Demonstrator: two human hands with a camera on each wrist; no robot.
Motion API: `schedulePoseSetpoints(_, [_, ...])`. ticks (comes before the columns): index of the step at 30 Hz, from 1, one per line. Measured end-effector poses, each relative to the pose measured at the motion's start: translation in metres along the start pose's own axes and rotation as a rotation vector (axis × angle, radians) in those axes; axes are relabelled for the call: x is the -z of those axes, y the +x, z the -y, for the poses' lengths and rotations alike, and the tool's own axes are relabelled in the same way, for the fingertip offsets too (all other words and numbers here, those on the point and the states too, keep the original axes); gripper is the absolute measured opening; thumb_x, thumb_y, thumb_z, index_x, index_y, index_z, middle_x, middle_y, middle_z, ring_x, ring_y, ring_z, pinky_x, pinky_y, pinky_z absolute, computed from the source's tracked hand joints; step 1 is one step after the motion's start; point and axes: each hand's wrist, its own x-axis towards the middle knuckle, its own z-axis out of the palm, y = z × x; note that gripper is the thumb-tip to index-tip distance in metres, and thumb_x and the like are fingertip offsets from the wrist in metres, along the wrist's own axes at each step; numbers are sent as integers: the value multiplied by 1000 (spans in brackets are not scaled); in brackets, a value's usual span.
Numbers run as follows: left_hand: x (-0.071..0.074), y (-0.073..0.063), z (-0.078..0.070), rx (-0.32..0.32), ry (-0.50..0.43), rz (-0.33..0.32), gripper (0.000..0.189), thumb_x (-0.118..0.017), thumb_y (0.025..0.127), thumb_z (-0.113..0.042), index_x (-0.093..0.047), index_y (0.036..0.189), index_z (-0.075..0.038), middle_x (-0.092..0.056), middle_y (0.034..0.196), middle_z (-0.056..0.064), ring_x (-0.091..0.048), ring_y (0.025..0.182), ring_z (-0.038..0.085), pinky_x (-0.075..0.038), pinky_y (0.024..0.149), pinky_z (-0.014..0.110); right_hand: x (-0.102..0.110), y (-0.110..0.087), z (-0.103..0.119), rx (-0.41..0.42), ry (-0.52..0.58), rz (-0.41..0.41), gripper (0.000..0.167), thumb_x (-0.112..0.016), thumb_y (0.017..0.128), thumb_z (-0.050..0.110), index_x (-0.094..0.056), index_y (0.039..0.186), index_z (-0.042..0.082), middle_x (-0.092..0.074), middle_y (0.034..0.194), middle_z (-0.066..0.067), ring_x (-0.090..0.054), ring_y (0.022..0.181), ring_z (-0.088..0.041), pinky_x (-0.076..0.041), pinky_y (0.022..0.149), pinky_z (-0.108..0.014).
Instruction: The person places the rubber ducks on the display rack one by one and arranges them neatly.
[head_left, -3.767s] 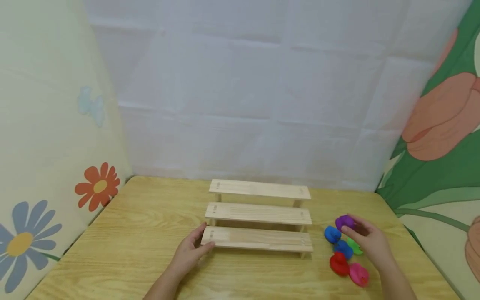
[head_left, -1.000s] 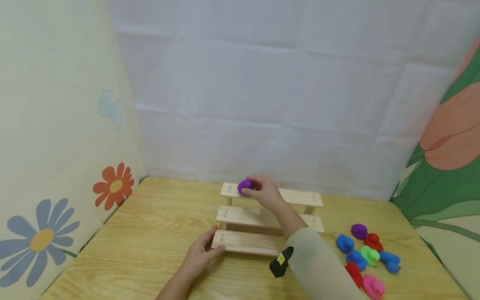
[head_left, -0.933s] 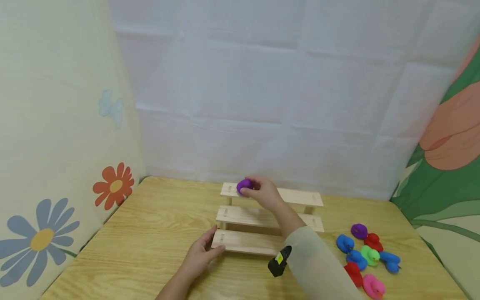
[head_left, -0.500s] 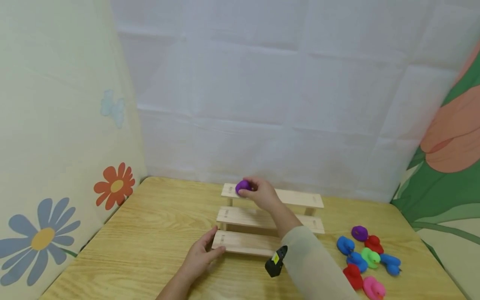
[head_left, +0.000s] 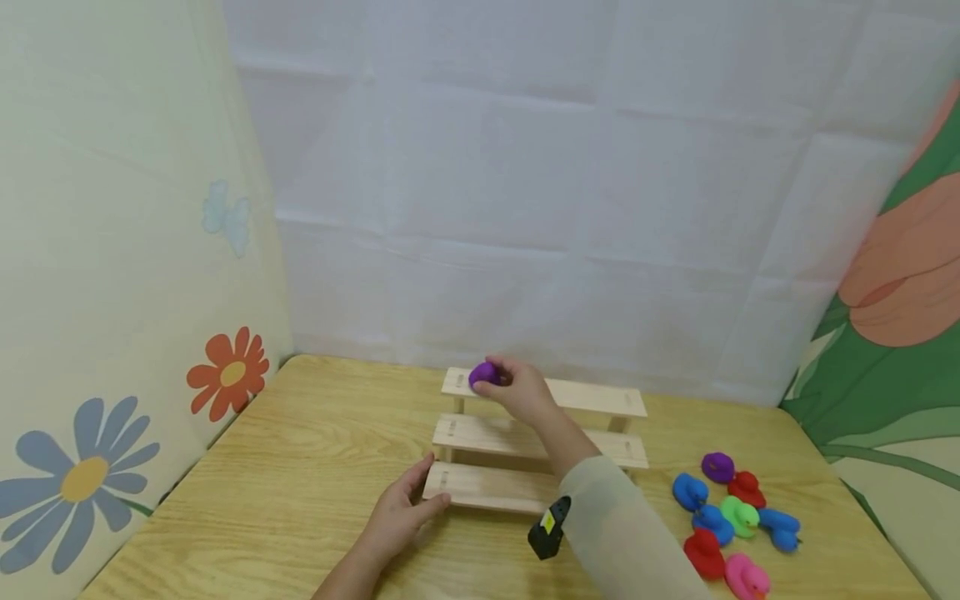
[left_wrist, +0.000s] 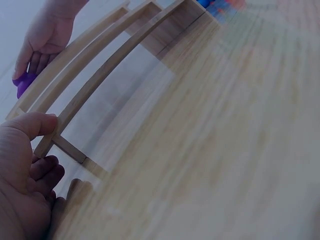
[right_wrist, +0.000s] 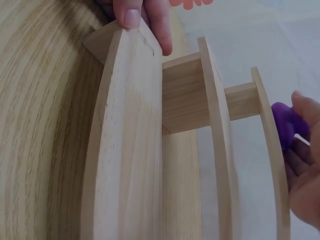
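A three-tier wooden stand (head_left: 495,487) is set on the table. My right hand (head_left: 525,393) pinches a purple rubber duck (head_left: 483,376) at the left part of its top tier; in the right wrist view the duck (right_wrist: 285,125) is right at that board's surface. At the left end of the lowest tier, my left hand (head_left: 397,510) grips the board, thumb on the front edge and fingers round the end. The left wrist view shows the left thumb (left_wrist: 40,122) against the board's edge near a leg.
To the right of the stand lies a loose group of rubber ducks: a purple duck (head_left: 717,467), red ones, blue ones, a green duck (head_left: 740,516) and a pink duck (head_left: 747,576). A white cloth (head_left: 480,208) hangs behind the wooden table (head_left: 300,467).
The right hand has carried the purple duck from the group at the right to the top tier, then shifted slightly left along it. The left hand keeps its hold on the stand.
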Motion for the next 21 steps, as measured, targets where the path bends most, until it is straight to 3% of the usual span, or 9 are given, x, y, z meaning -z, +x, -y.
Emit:
schedulePoseSetpoints(8, [0,0,1,-3,7,-11,71,-71,88,-10,-34,146,11,-41,148,29,-42,138,42,-35,112,51,2,-4,0,0,57,10,65,-72,90,29,-45,147,11,-50,148,-12,-53,131,-33,-46,107,-44])
schedulePoseSetpoints(21, [-2,1,-1,14,40,-24,73,-72,88,-15,-35,147,8,-43,148,28,-40,139,41,-30,115,53,24,-21,-10,27,58,-39,60,-73,88,30,-51,142,14,-51,146,-16,-48,134,-39,-41,110,-50])
